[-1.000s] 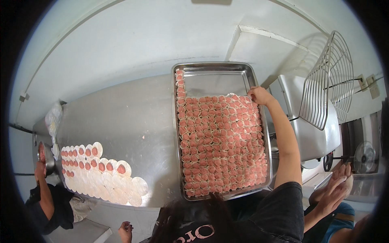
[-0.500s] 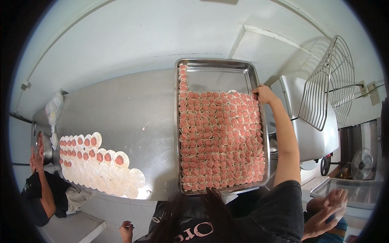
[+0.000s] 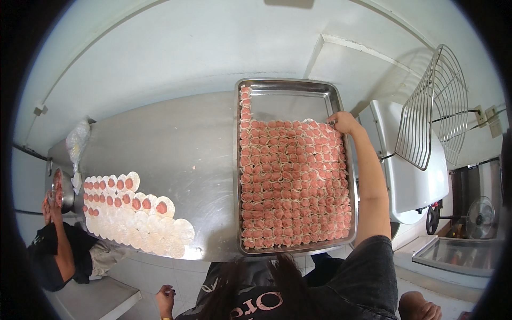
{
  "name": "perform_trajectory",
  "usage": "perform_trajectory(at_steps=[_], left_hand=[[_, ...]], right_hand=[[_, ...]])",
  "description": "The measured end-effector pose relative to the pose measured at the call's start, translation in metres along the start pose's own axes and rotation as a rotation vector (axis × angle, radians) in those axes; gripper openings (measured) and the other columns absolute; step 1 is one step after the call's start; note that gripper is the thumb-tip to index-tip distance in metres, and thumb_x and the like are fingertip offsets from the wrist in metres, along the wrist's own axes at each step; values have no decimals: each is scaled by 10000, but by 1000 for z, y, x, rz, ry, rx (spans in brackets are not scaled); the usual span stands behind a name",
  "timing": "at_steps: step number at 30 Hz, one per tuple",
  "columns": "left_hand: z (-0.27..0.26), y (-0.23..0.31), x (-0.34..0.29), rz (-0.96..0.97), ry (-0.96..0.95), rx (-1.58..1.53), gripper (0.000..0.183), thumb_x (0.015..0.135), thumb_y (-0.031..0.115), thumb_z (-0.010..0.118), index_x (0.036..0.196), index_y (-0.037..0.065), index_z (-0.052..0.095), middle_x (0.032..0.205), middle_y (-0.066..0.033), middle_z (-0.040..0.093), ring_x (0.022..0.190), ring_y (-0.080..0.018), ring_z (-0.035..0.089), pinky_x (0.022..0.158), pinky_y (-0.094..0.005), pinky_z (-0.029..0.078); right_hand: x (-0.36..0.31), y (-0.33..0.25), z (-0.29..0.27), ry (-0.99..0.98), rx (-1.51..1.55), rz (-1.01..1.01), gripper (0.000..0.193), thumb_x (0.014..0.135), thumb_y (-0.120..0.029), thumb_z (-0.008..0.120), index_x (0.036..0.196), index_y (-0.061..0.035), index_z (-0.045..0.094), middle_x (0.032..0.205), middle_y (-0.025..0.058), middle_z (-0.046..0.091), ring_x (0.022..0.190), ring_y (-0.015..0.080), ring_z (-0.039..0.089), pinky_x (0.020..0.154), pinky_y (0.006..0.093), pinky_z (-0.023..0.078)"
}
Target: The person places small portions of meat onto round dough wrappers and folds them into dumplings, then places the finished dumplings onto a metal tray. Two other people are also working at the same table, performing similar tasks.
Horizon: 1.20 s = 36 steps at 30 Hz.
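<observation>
My right hand (image 3: 344,122) reaches over the right rim of a steel tray (image 3: 238,176). Its curled fingers are at the right end of the top full row of open-topped dumplings (image 3: 290,176), pale wrappers around pink minced filling; the fingertips partly hide what they grip. Packed rows fill most of the tray, with one short line up its far left side. Low at the picture's bottom, my left hand (image 3: 166,296) hangs off the table with its fingers curled in and nothing seen in them.
Overlapping round wrappers (image 3: 144,226), some with filling, lie at the table's left. Beyond them a co-worker's hands (image 3: 52,209) are at a metal bowl (image 3: 68,194) beside a plastic bag (image 3: 78,143). A white appliance (image 3: 410,154), wire rack (image 3: 426,112) and another person's hand (image 3: 420,308) are on the right.
The view has shifted slightly. My right hand stays at the row's end with its fingers a little farther inward. The person at right has lowered the hands that were pressed together.
</observation>
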State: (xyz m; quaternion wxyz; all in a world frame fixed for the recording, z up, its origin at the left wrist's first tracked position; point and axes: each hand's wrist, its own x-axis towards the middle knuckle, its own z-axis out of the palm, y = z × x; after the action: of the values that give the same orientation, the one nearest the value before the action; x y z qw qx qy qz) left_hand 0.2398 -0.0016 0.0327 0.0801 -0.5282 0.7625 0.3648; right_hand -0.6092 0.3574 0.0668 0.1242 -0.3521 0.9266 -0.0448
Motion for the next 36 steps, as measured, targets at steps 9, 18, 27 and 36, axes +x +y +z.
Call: perform_trajectory(at_steps=[9, 18, 27, 36], left_hand=[[-1, -6, -9, -30, -15, 9, 185, 776, -19, 566, 953, -7, 619, 769, -115, 676, 646, -182, 677, 565, -289, 530], [2, -21, -13, -7, 7, 11, 170, 785, -5, 567, 947, -7, 618, 772, -109, 671, 659, -196, 684, 570, -295, 537], [1, -26, -14, -12, 40, 4, 166, 760, -48, 582, 918, -20, 625, 748, -117, 674, 650, -193, 685, 576, -287, 546], [1, -39, -25, -2, 37, -8, 140, 763, -28, 575, 896, -24, 620, 740, -117, 674, 646, -192, 685, 580, -283, 541]], right_hand=[[2, -3, 0, -42, -135, 36, 228, 701, -182, 635, 896, -238, 738, 977, 84, 683, 1003, 283, 597, 915, 420, 427], [11, -11, 5, -26, -34, 14, 317, 671, -168, 656, 980, -206, 721, 1079, 100, 655, 1021, 306, 596, 913, 390, 449], [4, -45, -2, -78, -59, 93, 378, 727, -155, 623, 1100, -191, 674, 1066, 139, 653, 1012, 324, 601, 929, 380, 452], [17, -64, 12, -79, 131, 22, 378, 733, -119, 625, 1110, -112, 658, 974, 206, 652, 917, 367, 623, 813, 386, 495]])
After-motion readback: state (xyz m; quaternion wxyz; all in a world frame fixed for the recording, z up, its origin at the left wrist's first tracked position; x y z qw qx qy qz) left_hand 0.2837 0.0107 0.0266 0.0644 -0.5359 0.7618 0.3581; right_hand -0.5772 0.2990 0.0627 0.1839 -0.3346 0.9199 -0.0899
